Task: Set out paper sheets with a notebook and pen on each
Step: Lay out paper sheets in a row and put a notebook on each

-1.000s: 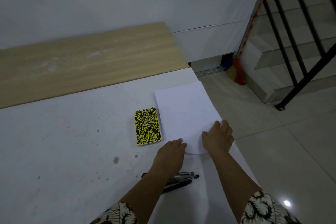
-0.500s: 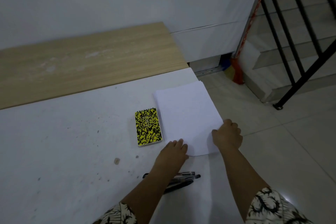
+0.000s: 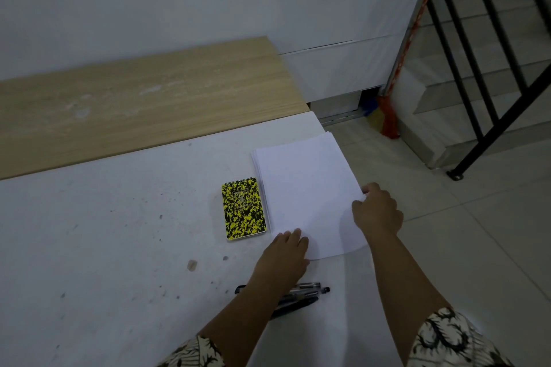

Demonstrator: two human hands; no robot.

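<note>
L forearm (image 3: 238,316) hides pens (image 3: 310,292); count unclear, maybe 3.

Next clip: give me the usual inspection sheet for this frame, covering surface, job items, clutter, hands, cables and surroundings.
Surface: white table, speckled with small dark marks and one brownish spot; a wooden board lies along its far side.
Job's things: paper stack near the right edge of the table; yellow-and-black notebook lying flat just left of the stack; pens grouped together nearer the person, partly hidden by the left forearm.
Clutter: nothing seen.
Hands: left hand lies flat on the stack's near left corner; right hand has a pinching grip on the right edge of the top sheet.
Cables: nothing seen.
Surroundings: white wall, tiled floor, black stair railing, red broom leaning in the corner.
</note>
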